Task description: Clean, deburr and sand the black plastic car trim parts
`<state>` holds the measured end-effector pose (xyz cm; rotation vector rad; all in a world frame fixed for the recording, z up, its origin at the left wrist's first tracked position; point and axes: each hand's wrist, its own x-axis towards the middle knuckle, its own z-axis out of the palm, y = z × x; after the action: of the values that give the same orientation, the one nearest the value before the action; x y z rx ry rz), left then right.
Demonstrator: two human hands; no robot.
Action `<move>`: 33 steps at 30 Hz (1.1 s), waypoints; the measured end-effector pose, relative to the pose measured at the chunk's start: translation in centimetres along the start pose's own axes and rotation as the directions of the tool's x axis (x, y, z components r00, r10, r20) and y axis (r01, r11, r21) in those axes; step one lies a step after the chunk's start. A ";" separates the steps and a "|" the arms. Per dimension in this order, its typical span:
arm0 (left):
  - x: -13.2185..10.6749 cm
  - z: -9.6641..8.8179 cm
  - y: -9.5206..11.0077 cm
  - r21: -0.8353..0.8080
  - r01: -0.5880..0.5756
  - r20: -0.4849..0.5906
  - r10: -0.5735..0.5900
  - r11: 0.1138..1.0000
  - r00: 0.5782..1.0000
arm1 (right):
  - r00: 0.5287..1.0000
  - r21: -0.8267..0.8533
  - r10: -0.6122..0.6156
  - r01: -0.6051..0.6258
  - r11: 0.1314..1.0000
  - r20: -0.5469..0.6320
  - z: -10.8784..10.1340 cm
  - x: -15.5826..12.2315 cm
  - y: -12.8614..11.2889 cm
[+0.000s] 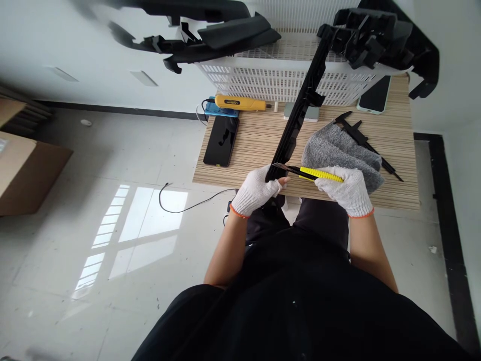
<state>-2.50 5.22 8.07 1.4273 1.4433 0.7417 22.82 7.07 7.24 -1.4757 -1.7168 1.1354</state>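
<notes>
My left hand (258, 190), in a white knit glove, is closed around the near end of a long black plastic trim piece (299, 108). The piece slants away across the table, its far end up by the white basket. In my gloved right hand (347, 189) is a yellow and black utility knife (319, 174), its blade pointing left. The blade tip lies at the trim piece's near end, close to my left thumb; whether it touches the plastic I cannot tell. Just beyond my right hand a grey cloth (338, 148) lies crumpled on the table.
A white slatted basket (263, 77) holds several black plastic parts (233, 37) jutting over its rim. On the wooden table (259, 145) lie a black phone (221, 141), a yellow rotary tool (240, 103), black calipers (363, 140) and another phone (375, 95). A cardboard box (30, 170) stands at left.
</notes>
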 end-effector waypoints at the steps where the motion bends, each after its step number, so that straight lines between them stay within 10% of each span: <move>1: 0.0 0.0 0.0 0.001 0.000 -0.001 0.000 1.000 1.000 | 1.000 0.002 0.004 -0.004 1.000 0.001 0.1 0.0 -0.1; 22: 0.3 0.2 -0.9 -0.102 0.005 -0.073 -0.013 0.995 0.997 | 0.999 -0.075 -0.020 0.023 0.997 0.039 -0.1 0.2 -0.2; 33: 0.3 0.3 -0.7 -0.104 0.035 -0.091 -0.045 0.994 0.995 | 0.945 0.122 0.293 -0.311 0.943 0.143 -0.3 0.8 -1.6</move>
<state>-2.45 5.31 7.28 1.2964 1.4794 0.8545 22.16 7.87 8.70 -1.6464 -1.4819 1.5064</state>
